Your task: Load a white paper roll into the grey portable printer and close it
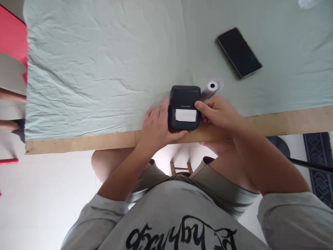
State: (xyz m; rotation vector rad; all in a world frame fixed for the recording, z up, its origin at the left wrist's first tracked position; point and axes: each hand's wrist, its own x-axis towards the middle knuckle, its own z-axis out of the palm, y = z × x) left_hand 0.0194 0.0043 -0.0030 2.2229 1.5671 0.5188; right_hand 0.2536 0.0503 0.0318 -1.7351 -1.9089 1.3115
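A small black receipt printer (185,95) lies at the near edge of the table, with a short piece of white paper (185,115) showing on its top. My left hand (158,123) is wrapped round the printer's left side, its thumb along the near edge. On the other side, my right hand (217,113) grips the right edge with the thumb on top; its other fingers are partly hidden. Just beyond my right hand stands a white paper roll (212,85) with a dark core, close to the printer's far right corner.
A dark phone (239,52) lies farther back on the right. Pale green cloth (104,69) covers the table, leaving a wooden front edge (85,146) bare. Something clear (307,3) is cut off at the top right. Another person's leg (9,125) shows at far left.
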